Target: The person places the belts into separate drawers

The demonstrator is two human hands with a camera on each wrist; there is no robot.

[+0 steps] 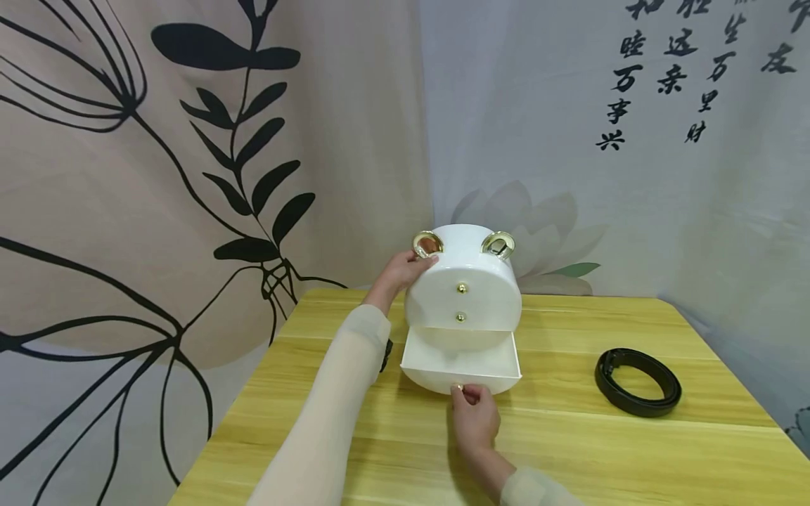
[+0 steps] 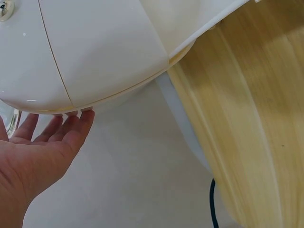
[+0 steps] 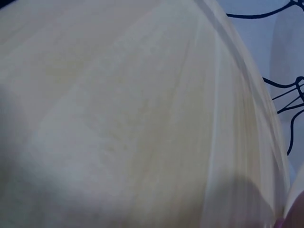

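Observation:
A white rounded storage box with two gold ring ears stands on the table. Its lowest drawer is pulled out and looks bare inside; two upper drawers with gold knobs are closed. My left hand rests against the box's upper left side, by the left ear. Seen from the left wrist, fairly straight fingers touch the box's wall. With thumb and fingertips my right hand pinches the front of the open drawer at its knob, which the fingers mostly cover.
A coiled black belt lies on the wooden table to the right of the box. Behind the table hangs a printed curtain with plant shapes and black characters. A dark band shows beside the left sleeve.

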